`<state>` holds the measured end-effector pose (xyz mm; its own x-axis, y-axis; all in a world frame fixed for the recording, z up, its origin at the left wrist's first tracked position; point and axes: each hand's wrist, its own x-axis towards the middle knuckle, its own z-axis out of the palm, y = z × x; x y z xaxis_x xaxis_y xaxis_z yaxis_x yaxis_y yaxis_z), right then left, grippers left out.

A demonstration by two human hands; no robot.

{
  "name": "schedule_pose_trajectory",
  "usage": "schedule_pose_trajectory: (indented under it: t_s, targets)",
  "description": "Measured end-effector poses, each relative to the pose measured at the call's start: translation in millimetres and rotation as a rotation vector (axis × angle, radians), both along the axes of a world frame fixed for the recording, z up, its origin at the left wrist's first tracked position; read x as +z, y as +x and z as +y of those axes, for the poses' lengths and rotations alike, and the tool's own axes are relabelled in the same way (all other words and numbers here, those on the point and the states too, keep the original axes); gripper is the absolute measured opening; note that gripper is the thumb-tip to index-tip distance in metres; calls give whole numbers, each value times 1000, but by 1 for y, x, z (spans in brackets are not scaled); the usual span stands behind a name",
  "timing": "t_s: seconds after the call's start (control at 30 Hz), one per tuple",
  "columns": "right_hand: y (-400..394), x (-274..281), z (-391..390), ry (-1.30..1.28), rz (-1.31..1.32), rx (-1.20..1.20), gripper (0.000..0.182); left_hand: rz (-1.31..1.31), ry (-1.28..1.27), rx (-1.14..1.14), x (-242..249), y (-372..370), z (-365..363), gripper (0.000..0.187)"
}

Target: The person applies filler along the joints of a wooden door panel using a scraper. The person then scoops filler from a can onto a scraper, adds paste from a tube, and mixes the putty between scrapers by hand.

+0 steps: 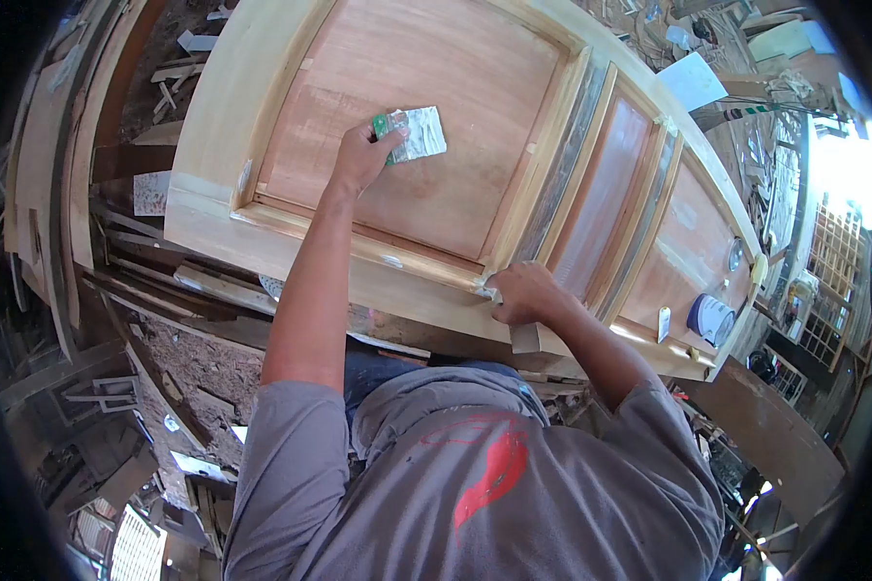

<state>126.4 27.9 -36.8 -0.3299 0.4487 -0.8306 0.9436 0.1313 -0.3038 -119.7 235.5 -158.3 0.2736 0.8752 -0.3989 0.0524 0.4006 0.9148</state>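
Head view: at the near edge of the pale, panelled wooden door (213, 136), the right hand (525, 292) curls its fingers beside a white-smeared frame corner (482, 275); whether they pinch anything, I cannot tell. Over the door's large reddish panel (397, 58), the left hand (363, 157) pinches a flat, green-edged plate (428, 134), its white-coated face up, presumably keeping the coating from spilling. On the door's right end sits a blue-and-white tub (712, 320), probably there for easy reach.

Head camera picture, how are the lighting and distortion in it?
Head view: a bright patch burns out at upper right; head view: dark corners and bowed edges on the panelled wood; head view: scraper in the left hand looks fairly sharp.
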Motion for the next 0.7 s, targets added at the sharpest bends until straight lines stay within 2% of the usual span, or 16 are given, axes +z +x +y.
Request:
schedule_pose_trajectory:
  t_s: [0.07,0.17,0.2,0.3,0.4,0.5,0.6,0.7]
  targets:
    - [5,10,11,-59,10,-34,54,2,-9,3,5,0,-1,29]
    - [37,17,23,108,158,-295,64,9,-35,-2,2,1,1,28]
    - [47,27,36,123,115,-380,69,16,-46,-7,0,0,1,28]
    - [91,5,57,377,241,-521,80,22,-15,-15,1,0,1,29]
    - [101,-2,82,410,123,-499,85,30,-18,-27,-1,0,2,29]
    - [85,17,110,249,-67,-391,87,3,-28,-8,0,1,2,29]
    - [93,-6,109,448,-148,-163,85,-2,-11,-12,0,-1,2,30]
    - [78,-1,113,395,-327,-28,78,-7,-5,-12,-1,-2,1,31]
